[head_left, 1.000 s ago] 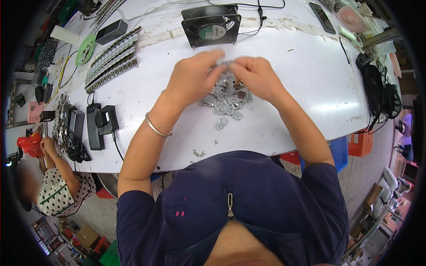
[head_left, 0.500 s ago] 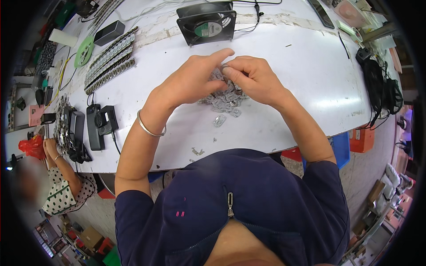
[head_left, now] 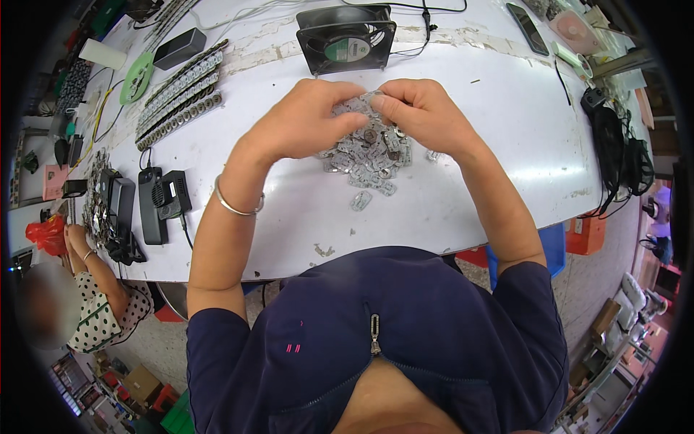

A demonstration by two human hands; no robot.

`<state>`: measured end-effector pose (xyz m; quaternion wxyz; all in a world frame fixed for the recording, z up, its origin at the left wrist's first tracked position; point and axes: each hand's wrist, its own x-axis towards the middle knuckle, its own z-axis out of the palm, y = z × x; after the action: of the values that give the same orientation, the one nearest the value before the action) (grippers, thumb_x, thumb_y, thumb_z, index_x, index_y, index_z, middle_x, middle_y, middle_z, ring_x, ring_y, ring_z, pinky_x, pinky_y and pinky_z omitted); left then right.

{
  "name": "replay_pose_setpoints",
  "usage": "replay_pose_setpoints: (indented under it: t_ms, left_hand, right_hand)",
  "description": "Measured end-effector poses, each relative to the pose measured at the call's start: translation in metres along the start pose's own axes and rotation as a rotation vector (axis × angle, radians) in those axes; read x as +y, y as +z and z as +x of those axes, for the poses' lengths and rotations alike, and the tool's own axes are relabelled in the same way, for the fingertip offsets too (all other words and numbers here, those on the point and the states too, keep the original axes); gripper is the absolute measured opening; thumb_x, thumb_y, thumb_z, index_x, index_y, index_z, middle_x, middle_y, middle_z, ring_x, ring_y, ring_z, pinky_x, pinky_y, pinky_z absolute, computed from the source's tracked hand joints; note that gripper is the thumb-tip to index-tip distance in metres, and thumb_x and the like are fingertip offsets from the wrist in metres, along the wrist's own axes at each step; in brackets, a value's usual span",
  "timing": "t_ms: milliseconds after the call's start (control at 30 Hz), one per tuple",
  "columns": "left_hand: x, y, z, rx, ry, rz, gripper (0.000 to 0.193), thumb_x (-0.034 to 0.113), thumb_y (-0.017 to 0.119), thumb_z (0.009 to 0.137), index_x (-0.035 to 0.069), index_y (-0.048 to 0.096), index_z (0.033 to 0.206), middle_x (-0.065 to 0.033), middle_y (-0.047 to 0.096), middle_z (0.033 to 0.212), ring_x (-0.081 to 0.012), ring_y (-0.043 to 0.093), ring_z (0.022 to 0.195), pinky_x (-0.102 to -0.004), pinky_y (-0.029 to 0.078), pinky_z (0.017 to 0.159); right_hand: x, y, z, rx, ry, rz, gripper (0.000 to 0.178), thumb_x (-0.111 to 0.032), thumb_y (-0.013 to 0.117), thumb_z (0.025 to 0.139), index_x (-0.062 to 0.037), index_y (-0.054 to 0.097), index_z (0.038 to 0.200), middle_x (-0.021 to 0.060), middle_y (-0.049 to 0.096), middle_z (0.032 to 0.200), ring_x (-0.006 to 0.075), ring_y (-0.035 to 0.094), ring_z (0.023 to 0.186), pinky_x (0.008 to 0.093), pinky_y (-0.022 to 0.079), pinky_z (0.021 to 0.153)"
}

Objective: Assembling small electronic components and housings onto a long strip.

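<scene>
A heap of small clear-and-silver flat pieces [head_left: 365, 160] lies on the white table in front of me. My left hand [head_left: 307, 119] curves over the heap's left side, thumb and fingers apart, with nothing visibly gripped. From the right, my right hand [head_left: 426, 116] pinches a small silvery piece [head_left: 373, 96] between thumb and forefinger, above the far side of the heap. The piece's exact kind is too small to make out. One loose clear piece [head_left: 360, 200] sits at the heap's near edge.
Beyond my hands stands a black square fan [head_left: 345, 43]. Strips of parts [head_left: 181, 90] lie left, near a green dish [head_left: 137, 78] and black power adapters [head_left: 163, 199]. Black cables [head_left: 618, 141] bunch at the right, a phone [head_left: 528, 29] behind. A co-worker's arm [head_left: 101, 278] shows at left.
Both hands have drawn slightly apart, showing more of the heap. The left forefinger has lowered and bent, and the right hand has shifted a little to the right, still pinching.
</scene>
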<state>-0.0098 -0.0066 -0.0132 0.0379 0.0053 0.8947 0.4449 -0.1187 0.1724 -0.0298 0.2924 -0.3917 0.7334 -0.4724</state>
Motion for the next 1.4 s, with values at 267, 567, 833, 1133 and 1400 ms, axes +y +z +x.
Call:
replay_pose_setpoints:
  t_ms: [267,567,833,1133,1400]
  left_hand:
    - [-0.016,-0.017,-0.006,-0.312,-0.087,-0.456,0.02,0.018,0.057,0.091,-0.001,0.065,0.092,-0.0008,0.06,0.071,-0.0088,0.059,0.063,-0.0241,0.048,0.058]
    - [-0.03,0.009,-0.003,0.314,0.074,0.088,0.023,0.006,0.058,0.089,0.006,0.062,0.111,-0.0068,0.064,0.076,-0.0112,0.059,0.066,-0.0253,0.048,0.061]
    - [-0.036,0.02,-0.002,0.546,0.373,0.484,0.023,0.013,0.068,0.081,0.011,0.063,0.103,-0.0049,0.063,0.074,-0.0246,0.062,0.06,-0.0325,0.05,0.051]
    - [-0.043,0.012,0.003,0.546,0.401,0.62,0.024,0.008,0.068,0.083,0.008,0.064,0.107,-0.0061,0.065,0.075,-0.0218,0.061,0.057,-0.0308,0.049,0.051]
    - [-0.054,0.01,0.013,0.609,0.407,0.614,0.023,0.01,0.066,0.084,0.007,0.064,0.107,-0.0069,0.065,0.075,-0.0223,0.061,0.057,-0.0307,0.049,0.051]
  right_hand:
    - [0.002,0.003,0.0,-0.187,0.011,0.395,0.02,-0.02,0.057,0.093,-0.0021,0.065,0.087,-0.0033,0.053,0.066,0.0027,0.043,0.055,0.0192,0.035,0.049]
    - [0.01,0.01,0.012,0.015,0.101,0.18,0.025,-0.02,0.055,0.092,-0.0017,0.056,0.076,-0.001,0.05,0.06,0.0057,0.042,0.053,0.0233,0.036,0.049]
    - [0.006,0.014,0.017,0.077,0.049,0.031,0.029,-0.02,0.055,0.088,0.0023,0.053,0.07,0.0036,0.047,0.057,0.0097,0.042,0.055,0.0297,0.037,0.051]
    - [0.0,0.013,0.029,0.076,0.118,0.097,0.028,-0.022,0.057,0.087,0.0008,0.058,0.072,0.0032,0.053,0.061,0.0096,0.047,0.055,0.028,0.039,0.052]
    - [0.008,0.019,0.044,0.153,0.021,-0.043,0.028,-0.027,0.06,0.091,-0.0011,0.069,0.094,-0.0021,0.055,0.067,0.0064,0.046,0.061,0.0252,0.039,0.055]
